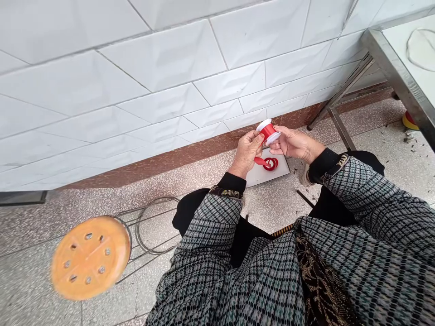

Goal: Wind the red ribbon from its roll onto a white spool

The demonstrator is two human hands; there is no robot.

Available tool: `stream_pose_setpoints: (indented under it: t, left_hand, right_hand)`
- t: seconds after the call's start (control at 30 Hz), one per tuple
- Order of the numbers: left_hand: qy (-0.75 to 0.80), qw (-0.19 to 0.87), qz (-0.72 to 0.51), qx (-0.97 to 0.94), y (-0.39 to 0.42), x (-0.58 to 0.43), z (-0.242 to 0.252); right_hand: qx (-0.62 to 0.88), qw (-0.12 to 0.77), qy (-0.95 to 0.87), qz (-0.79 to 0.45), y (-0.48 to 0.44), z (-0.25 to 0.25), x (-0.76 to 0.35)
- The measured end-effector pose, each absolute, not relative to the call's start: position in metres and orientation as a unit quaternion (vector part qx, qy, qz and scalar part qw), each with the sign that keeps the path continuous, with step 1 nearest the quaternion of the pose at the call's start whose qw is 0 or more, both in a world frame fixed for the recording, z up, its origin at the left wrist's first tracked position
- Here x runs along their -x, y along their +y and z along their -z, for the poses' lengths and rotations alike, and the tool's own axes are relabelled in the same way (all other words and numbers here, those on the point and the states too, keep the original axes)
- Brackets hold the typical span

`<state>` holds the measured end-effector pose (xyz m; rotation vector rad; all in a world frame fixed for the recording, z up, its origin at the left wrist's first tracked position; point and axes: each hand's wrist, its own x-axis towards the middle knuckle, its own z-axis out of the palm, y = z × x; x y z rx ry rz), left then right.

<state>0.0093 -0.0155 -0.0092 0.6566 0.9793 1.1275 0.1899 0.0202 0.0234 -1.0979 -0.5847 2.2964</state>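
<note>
A white spool (268,131) wound with red ribbon is held up between my two hands. My left hand (248,148) pinches the spool's near left side, its thumb on the red winding. Around the right rim curl the fingers and thumb of my right hand (292,142). A loose length of red ribbon (261,161) hangs below my left hand. Under it, a coil of red ribbon (271,164) lies over a white board (251,178) on the floor.
An orange round stool (91,258) with metal legs lies tipped on its side at the left. White tiled wall (170,59) rises ahead. A metal-framed table (390,59) stands at the right, with small dark scraps on the speckled floor (377,136) near it.
</note>
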Motion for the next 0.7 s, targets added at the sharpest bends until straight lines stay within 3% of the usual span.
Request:
stream_pose_setpoints:
  t: [0.5, 0.7]
  left_hand:
    - [0.371, 0.744, -0.468, -0.300, -0.0164, -0.0039, 0.0141]
    - [0.404, 0.726, -0.476, -0.287, -0.0167, -0.0067, 0.0100]
  right_hand:
    - [0.357, 0.185, -0.194, -0.895, 0.0137, -0.0216, -0.1885]
    - [0.444, 0.210, -0.293, -0.820, 0.0196, -0.0262, -0.1928]
